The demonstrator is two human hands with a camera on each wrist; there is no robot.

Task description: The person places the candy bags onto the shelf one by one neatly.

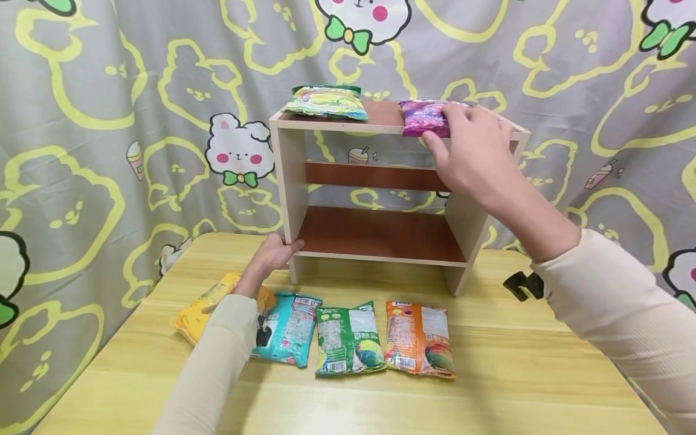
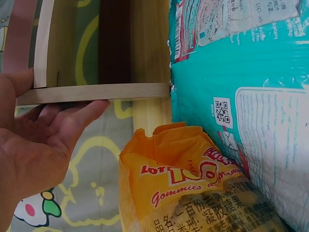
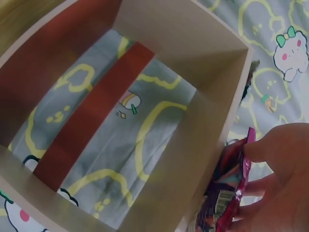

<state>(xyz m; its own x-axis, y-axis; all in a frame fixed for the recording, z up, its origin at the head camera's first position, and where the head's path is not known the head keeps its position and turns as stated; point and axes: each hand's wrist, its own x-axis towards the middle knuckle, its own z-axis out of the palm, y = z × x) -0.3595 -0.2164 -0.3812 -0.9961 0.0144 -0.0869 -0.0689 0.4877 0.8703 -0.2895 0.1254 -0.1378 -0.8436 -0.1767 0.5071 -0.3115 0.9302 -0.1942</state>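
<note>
A small wooden shelf (image 1: 380,238) with pale edges and brown boards stands on the table. My left hand (image 1: 274,252) grips its left side panel low down; in the left wrist view the panel (image 2: 96,92) lies between thumb and fingers. At the right of the top board, my right hand (image 1: 473,151) holds a shiny purple candy bag (image 1: 424,118), thumb at the front edge and fingers over the top. The right wrist view shows that bag (image 3: 229,188) lying along the board, its far part hidden. A green and yellow bag (image 1: 328,101) lies on the top board's left end.
Before the shelf lie an orange bag (image 1: 418,338), a green bag (image 1: 349,341) and a teal bag (image 1: 290,329). A yellow gummies bag (image 2: 178,179) is beside the teal one, partly behind my left forearm. A black object (image 1: 522,285) sits at the right; a patterned curtain (image 1: 179,151) hangs behind.
</note>
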